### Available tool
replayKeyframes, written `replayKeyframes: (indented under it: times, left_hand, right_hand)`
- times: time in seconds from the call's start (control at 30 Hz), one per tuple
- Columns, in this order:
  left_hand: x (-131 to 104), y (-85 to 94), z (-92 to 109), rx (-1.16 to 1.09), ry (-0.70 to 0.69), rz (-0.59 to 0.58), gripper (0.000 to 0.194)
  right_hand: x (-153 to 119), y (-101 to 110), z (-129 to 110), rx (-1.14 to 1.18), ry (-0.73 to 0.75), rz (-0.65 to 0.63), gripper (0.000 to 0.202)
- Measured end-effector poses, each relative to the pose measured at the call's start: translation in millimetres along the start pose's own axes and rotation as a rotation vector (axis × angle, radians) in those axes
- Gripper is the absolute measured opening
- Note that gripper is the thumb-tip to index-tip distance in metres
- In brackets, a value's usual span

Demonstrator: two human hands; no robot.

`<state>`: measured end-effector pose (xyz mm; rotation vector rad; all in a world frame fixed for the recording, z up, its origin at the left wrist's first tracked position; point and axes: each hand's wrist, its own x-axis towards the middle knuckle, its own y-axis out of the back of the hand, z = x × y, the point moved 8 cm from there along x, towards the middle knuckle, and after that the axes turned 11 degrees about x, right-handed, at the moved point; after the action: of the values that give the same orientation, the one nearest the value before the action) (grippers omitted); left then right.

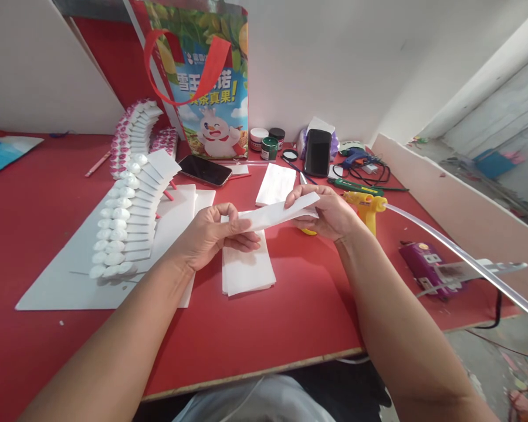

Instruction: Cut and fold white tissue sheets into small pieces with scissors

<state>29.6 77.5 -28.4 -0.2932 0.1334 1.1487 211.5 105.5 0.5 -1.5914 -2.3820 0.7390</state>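
A narrow white paper strip (268,216) is stretched between my two hands above the red table (299,316). My left hand (222,230) pinches its left end between thumb and fingers. The right end is gripped by my right hand (323,212), whose fingers are curled round it. Below the strip lies a stack of white paper pieces (249,266), partly covered by my left hand. Another white paper pile (276,184) rests just behind the strip. Close to my right hand is a yellow glue gun (367,206) with a long clear glue stick.
At the left, a curved row of white-tipped pieces (136,217) stands on a white board (66,281). Behind are a colourful bag (215,88), a phone (205,170), small jars (269,147) and a black device (317,153). A purple object (425,266) lies at the right.
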Motion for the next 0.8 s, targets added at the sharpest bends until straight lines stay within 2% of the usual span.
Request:
replayKeyframes:
  times: [0.07,0.17,0.2,0.27,0.3,0.37,0.4,0.53,0.67,0.73,0.8]
  left_hand:
    - [0.3,-0.5,-0.7,0.024,-0.002,0.014,0.045]
    - [-1.1,1.4,5.8,0.018,-0.061,0.069,0.036]
    - [-1.9,2.9,8.5,0.016,-0.083,0.099,0.043]
    - [-3.1,5.8,12.3,0.007,-0.115,0.162,0.064]
    - [-3.4,6.9,12.9,0.001,-0.124,0.189,0.068]
    - [-3.1,7.2,12.0,-0.009,-0.136,0.223,0.066]
    - [-2.6,6.2,10.9,-0.007,-0.141,0.227,0.063]
    - [-1.0,-0.5,5.6,0.004,-0.139,0.202,0.053]
    - [-2.6,-3.6,4.7,0.062,-0.077,0.125,0.056]
    - [-3.7,-3.8,8.0,0.113,-0.063,0.059,0.053]
    - [-4.6,1.1,13.6,0.154,-0.085,0.058,0.045]
  right_hand:
    - [0.5,1.0,-2.7,-0.020,0.037,0.017,0.008]
    - [2.7,5.3,-8.7,0.030,0.100,0.084,0.012]
    - [3.7,5.9,-8.5,0.063,0.094,0.100,0.016]
    - [5.6,4.5,-4.5,0.106,0.045,0.116,0.032]
    - [6.2,2.8,-1.5,0.110,0.015,0.120,0.045]
    - [6.7,-2.5,6.3,0.093,-0.039,0.121,0.064]
    - [6.8,-6.2,10.3,0.087,-0.052,0.113,0.066]
    - [7.4,-18.9,22.6,0.055,-0.018,0.102,0.048]
    - [7.1,-14.4,18.9,0.007,0.121,0.195,0.037]
    - [7.3,-14.3,16.4,-0.013,0.148,0.180,0.034]
    - [7.1,-16.1,15.2,-0.052,0.154,0.152,0.031]
